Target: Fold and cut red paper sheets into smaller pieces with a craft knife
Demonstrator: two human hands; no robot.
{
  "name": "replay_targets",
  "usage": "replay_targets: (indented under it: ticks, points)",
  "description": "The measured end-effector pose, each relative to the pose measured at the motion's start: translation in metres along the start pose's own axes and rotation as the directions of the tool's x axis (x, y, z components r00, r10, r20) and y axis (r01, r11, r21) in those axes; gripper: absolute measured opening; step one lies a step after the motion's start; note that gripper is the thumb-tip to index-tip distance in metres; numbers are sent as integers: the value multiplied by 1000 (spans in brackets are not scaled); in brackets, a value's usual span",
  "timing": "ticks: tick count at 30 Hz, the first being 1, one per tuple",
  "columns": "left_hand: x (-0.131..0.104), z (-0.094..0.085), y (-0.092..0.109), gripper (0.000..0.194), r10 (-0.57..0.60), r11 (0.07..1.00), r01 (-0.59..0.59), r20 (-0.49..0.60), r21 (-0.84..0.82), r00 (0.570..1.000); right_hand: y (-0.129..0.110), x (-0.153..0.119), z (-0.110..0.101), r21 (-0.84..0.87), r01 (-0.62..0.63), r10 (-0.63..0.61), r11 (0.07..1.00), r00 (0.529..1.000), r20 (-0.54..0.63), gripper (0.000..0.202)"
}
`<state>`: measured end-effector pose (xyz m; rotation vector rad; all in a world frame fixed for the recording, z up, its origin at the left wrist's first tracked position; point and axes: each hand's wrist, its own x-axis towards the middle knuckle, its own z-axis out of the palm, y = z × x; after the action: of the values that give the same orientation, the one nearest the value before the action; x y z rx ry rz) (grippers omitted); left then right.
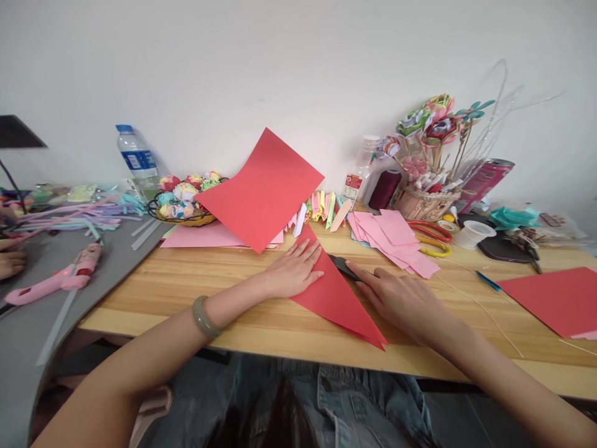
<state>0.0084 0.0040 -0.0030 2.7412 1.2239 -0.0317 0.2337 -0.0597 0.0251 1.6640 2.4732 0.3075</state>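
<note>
A sheet of red paper (pixel 333 305), folded into a triangle, lies on the wooden table. My left hand (pixel 296 267) rests flat on its upper part, fingers stretched out, with a bangle on the wrist. At the paper's right edge, my right hand (pixel 396 302) is closed around a black utility knife (pixel 342 266). The knife's front end meets the folded edge, and its tip is hard to make out. Just behind my left hand, a larger red sheet (pixel 265 190) leans up over pink paper (pixel 200 236).
Pink paper squares (pixel 392 239), scissors (pixel 431 239) and a white spool (pixel 474 234) lie right of centre. A flower basket (pixel 426 202) and clear bottle (pixel 359 174) stand behind. Leftward are a pink glue gun (pixel 60 280), water bottle (pixel 137 162) and another person's hand (pixel 10 258).
</note>
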Motion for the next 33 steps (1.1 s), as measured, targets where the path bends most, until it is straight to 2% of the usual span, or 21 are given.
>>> replay_targets:
  ticks: [6,12,19,25,33]
  points:
    - [0,-1,3,70,-42,999,42,-18,-5,999,-1,8,-5,12,-21,21,1000,1000,22,47]
    - [0,1,3,69,-129,991,132,-70,36,989,-1,14,-8,9,-16,16,1000,1000,27,46]
    - [-2,0,3,76,-129,992,129,-58,4,990,-5,10,-8,25,-6,5,1000,999,34,47]
    - [-2,-1,5,74,-133,991,135,-54,21,990,-11,7,-10,25,-48,47,999,998,51,48]
    - [-2,-4,6,74,-141,990,142,-31,12,989,-16,18,-15,45,-46,45,998,998,38,49]
